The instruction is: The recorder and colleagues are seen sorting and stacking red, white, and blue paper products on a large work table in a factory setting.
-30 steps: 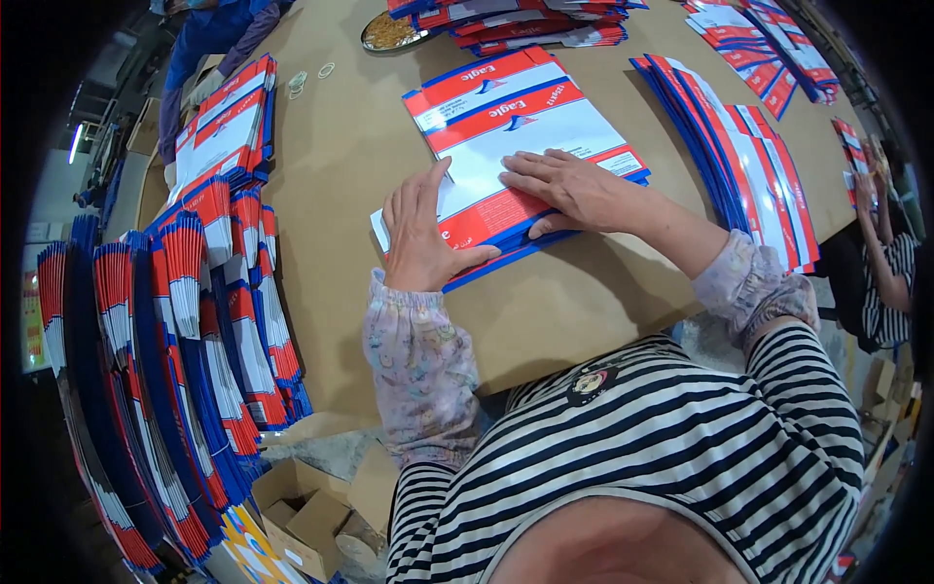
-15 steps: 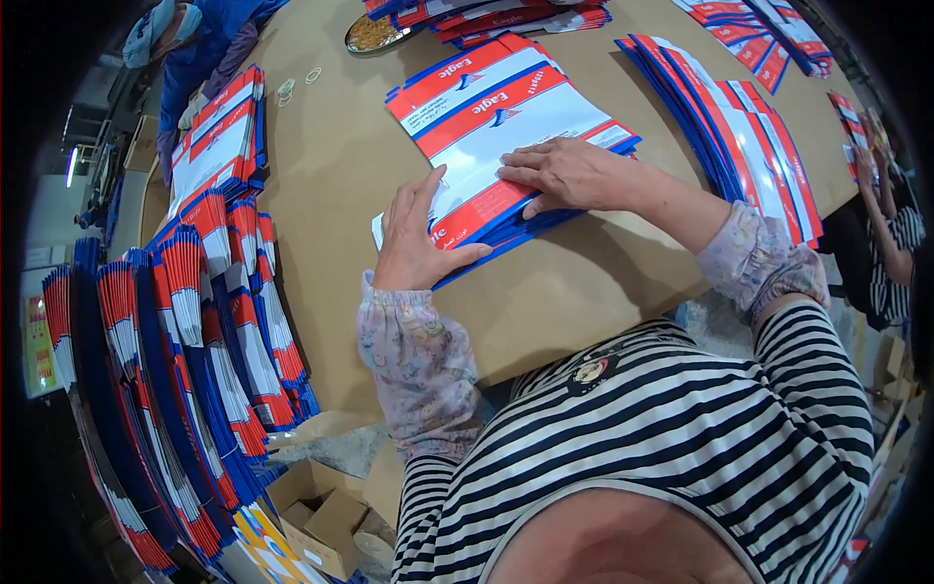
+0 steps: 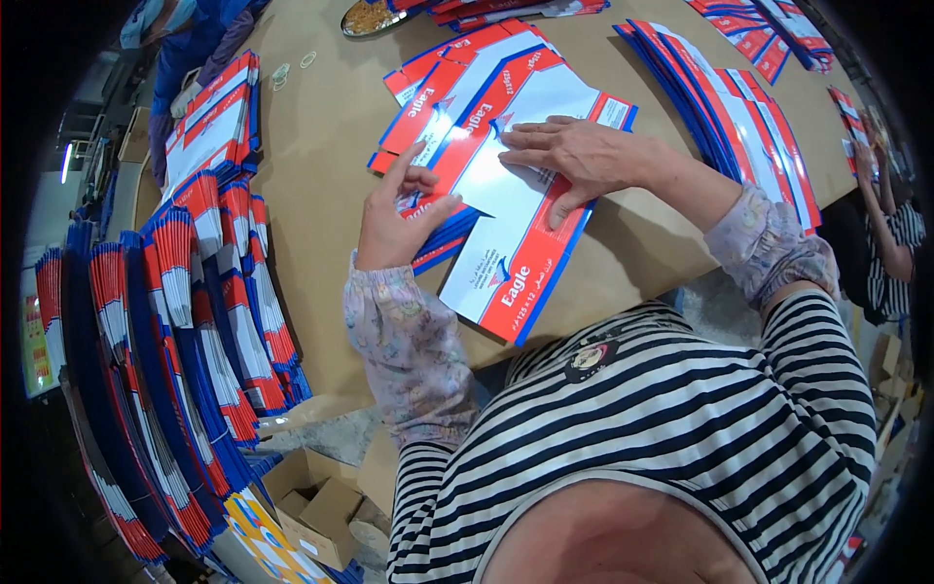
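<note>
A flat, unfolded carton [image 3: 506, 209] in red, white and blue lies askew on a stack of like flat cartons [image 3: 455, 234]. One of its panels juts out toward me past the stack. My right hand [image 3: 589, 156] rests on the carton with its fingers stretched out flat and its thumb spread toward the red strip. At the stack's left edge is my left hand [image 3: 397, 209], thumb and forefinger apart and the other fingers bent. Nothing shows in its grasp.
Tall bundles of flat cartons [image 3: 185, 292] crowd the table's left edge. More cartons [image 3: 725, 127] lie fanned at the right. A round dish [image 3: 370, 18] of rubber bands sits at the back. Co-workers' arms [image 3: 219, 49] show far left and at the right edge. Open cardboard boxes [image 3: 321, 501] stand below.
The top carton has turned, and its near panel has swung out toward me. My left hand has shifted slightly left, its fingers more bent. My right thumb has spread from the fingers.
</note>
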Tool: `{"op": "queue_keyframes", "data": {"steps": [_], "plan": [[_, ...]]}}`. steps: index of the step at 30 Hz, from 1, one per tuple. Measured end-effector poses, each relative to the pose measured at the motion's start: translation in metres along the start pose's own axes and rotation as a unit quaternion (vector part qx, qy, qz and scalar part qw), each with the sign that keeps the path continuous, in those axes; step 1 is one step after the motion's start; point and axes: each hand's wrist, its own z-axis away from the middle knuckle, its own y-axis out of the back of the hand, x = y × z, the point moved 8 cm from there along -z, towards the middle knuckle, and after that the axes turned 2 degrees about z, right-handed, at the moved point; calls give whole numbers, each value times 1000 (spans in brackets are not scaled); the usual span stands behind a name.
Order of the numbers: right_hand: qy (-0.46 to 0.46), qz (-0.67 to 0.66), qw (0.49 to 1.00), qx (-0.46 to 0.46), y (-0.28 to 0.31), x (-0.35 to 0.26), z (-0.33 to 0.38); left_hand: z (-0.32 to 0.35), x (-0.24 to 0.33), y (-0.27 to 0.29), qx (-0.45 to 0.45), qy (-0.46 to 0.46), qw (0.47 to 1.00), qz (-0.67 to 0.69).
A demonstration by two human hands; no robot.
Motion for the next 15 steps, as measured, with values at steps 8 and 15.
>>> {"op": "queue_keyframes", "data": {"steps": [8,15], "plan": [[37,141,988,-58,-13,-26,19,-1,-28,23,92,30,983,-154],[28,15,982,184,108,4,38,-7,-27,9,-2,-20,935,-355]]}}
